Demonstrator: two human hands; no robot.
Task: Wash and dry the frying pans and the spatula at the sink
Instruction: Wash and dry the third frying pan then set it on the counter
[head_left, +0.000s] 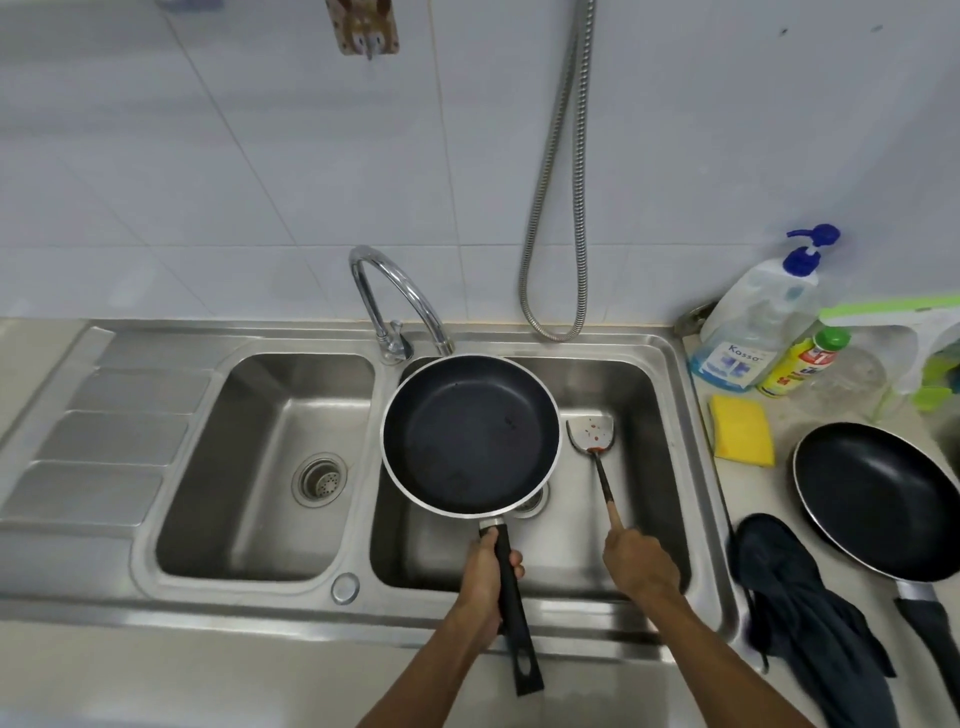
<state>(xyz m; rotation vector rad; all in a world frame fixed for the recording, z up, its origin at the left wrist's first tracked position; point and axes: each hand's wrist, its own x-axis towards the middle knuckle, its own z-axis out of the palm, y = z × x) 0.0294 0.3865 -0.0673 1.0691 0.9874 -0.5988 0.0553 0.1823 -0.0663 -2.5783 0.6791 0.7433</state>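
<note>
left hand (488, 577) grips frying pan (470, 436), bowl pointing away | right hand (641, 564) grips spatula (592, 431), blade pointing away | second frying pan (878, 501) right of it | 2 pans, 1 spatula

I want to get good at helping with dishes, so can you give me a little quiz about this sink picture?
1. True or false: the second round black frying pan lies on the beige counter, right of the steel double sink.
2. The right hand holds: A a wooden spoon, B the flat metal spatula with a dark handle, C a glass cup?
3. Fill in: the left hand grips the black silver-rimmed frying pan by its ____.
Key: 1 true; 2 B; 3 handle.
</note>
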